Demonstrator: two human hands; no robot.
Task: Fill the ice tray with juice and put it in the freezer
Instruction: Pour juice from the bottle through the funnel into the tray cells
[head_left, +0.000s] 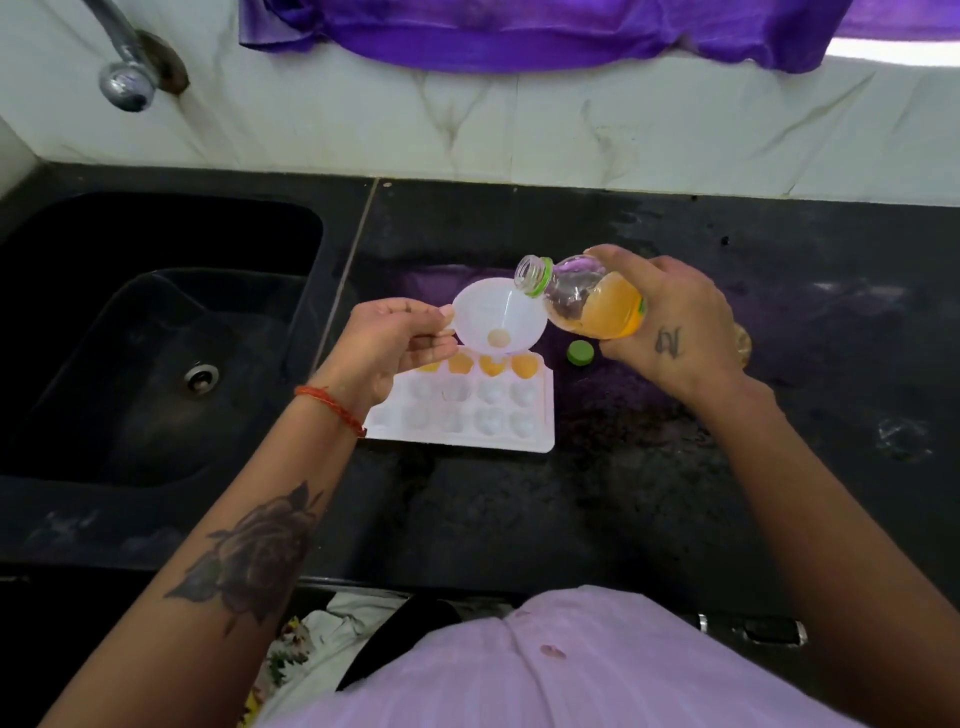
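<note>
The black counter (675, 493) holds the white tray (467, 415), which lies flat just right of the sink (156, 338). On the tray, the far row of cells has orange juice in it; the two nearer rows look empty. The right hand (670, 322) is closed around the bottle (587, 299), tilted with its open mouth above the funnel (498, 319). The left hand (395, 343) pinches the rim of the funnel, which stands over the far row of the tray. The green cap (581, 353) lies on the counter just right of the tray.
</note>
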